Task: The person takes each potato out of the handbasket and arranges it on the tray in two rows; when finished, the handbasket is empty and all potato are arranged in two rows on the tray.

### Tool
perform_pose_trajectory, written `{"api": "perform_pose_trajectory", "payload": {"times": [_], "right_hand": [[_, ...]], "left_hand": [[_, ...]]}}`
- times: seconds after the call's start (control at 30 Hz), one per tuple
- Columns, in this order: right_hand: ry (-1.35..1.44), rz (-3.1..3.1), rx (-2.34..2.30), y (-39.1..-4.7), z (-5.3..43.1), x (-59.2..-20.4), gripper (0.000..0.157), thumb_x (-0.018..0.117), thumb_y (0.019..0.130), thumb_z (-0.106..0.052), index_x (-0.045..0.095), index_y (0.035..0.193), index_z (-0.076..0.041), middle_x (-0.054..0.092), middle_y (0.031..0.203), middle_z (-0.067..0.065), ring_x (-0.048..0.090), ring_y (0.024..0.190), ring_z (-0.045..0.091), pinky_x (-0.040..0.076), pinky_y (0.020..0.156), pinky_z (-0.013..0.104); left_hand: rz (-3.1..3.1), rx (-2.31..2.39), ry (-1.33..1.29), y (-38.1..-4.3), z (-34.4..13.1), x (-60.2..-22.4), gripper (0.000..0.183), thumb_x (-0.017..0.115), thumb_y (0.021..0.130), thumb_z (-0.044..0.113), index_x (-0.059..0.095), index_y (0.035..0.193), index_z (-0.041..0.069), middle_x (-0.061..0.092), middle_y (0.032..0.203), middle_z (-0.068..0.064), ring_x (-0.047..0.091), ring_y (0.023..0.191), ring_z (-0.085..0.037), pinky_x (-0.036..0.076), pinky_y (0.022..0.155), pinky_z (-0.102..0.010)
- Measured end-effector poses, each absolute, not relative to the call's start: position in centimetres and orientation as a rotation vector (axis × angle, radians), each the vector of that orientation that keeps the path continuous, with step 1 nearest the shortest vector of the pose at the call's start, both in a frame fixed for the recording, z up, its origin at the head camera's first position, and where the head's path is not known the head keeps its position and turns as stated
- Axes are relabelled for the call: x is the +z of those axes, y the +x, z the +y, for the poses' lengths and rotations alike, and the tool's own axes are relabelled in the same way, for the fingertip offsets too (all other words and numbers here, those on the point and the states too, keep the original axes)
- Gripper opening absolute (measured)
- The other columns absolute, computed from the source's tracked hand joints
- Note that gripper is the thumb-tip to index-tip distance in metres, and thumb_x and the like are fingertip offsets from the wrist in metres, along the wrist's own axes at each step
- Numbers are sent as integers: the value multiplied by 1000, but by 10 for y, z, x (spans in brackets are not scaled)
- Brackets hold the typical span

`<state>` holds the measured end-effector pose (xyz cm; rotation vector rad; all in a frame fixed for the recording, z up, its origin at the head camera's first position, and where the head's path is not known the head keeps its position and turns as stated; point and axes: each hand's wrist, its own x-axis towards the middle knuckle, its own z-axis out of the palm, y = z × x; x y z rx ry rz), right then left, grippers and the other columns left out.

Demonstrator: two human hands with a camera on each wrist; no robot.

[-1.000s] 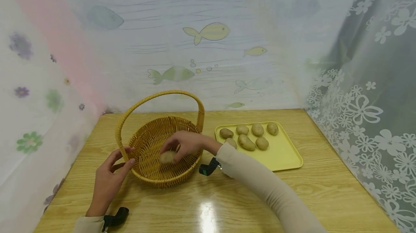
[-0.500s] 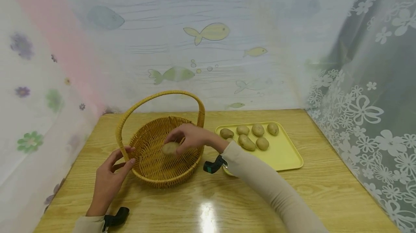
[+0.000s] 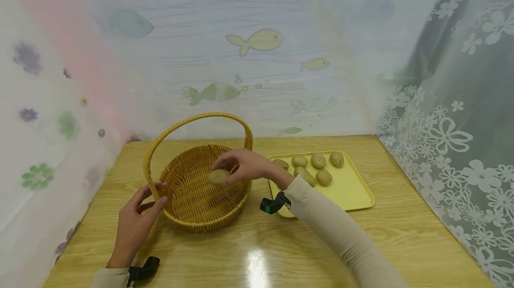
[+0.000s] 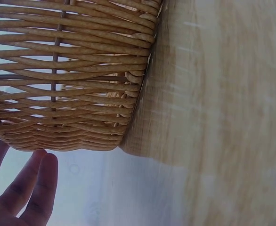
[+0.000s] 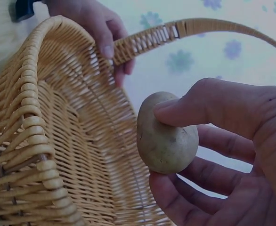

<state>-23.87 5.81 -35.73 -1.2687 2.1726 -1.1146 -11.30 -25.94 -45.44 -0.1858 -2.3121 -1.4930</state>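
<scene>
A potato is held between the thumb and fingers of my right hand. It is raised over the right part of a round wicker basket with a tall arched handle. In the right wrist view the potato shows smooth and pale, with the thumb across its upper side. No other potatoes show inside the basket. My left hand grips the basket's left rim at the foot of the handle, thumb inside and fingers outside. The left wrist view has its fingertips beside the woven wall.
A yellow tray lies to the right on the wooden table, with several potatoes toward its back and left. The right forearm crosses over the tray's left part. Patterned curtains enclose the table at the back and sides.
My right hand has lifted the potato up and to the right, from low in the basket toward its right rim. The left hand and basket have stayed still.
</scene>
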Motion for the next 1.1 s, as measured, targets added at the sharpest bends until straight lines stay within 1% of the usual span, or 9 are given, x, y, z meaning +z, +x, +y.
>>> {"api": "perform_pose_trajectory", "payload": {"times": [0.13,0.23,0.33,0.43,0.5,0.67,0.87,0.97,1.1], "right_hand": [[-1259,2180,-1125,-237,65,-354,44,82,90,-10,70,132,-9,70,120,-3,66,106,11,56,96,39],[-1253,2165,-1154,-237,68,-352,44,83,89,-8,70,131,-8,71,117,-2,67,105,15,57,93,41],[-1251,2152,-1174,-237,71,-350,44,83,90,-8,69,132,-7,71,118,-2,67,105,16,58,92,37],[-1247,2149,-1179,-235,74,-349,44,82,91,-9,69,132,-6,70,120,-1,66,106,16,58,92,37],[-1245,2154,-1181,-234,77,-348,44,82,91,-9,69,133,-6,69,120,-1,66,106,15,58,93,40],[-1256,2182,-1185,-233,84,-349,43,83,90,-9,70,131,-8,69,118,-2,65,105,14,59,92,40],[-1239,2177,-1205,-232,91,-345,44,82,91,-9,69,132,-7,69,119,-1,65,105,17,59,92,42],[-1225,2194,-1213,-231,96,-344,46,83,90,-10,68,134,-6,69,120,-1,64,106,17,59,92,39],[-1198,2194,-1242,-229,104,-343,48,83,90,-10,67,135,-4,70,119,1,65,107,18,59,92,40]], "left_hand": [[-2309,-1486,-192,-113,-259,-454,40,73,101,12,64,140,11,67,134,-9,57,123,-6,53,88,-14],[-2302,-1487,-200,-113,-258,-453,40,73,101,12,64,140,10,67,134,-9,58,122,-7,53,88,-14],[-2301,-1493,-199,-114,-259,-453,39,72,101,13,65,139,10,67,134,-8,59,122,-9,53,88,-14],[-2314,-1490,-183,-114,-260,-454,38,72,102,15,65,139,11,67,134,-7,59,122,-10,54,88,-15],[-2327,-1483,-166,-114,-260,-454,38,72,102,15,65,139,11,67,133,-7,59,122,-10,54,87,-15],[-2348,-1478,-143,-113,-261,-456,38,72,102,18,64,139,10,67,134,-7,59,123,-10,54,87,-16],[-2337,-1482,-162,-114,-262,-455,38,72,102,18,64,139,10,67,134,-7,59,122,-12,54,88,-15],[-2332,-1488,-173,-114,-262,-455,38,71,103,18,65,139,11,67,134,-7,58,122,-9,53,88,-15],[-2327,-1498,-175,-113,-260,-455,38,71,102,17,65,139,11,67,134,-7,56,124,-6,54,88,-15]]}}
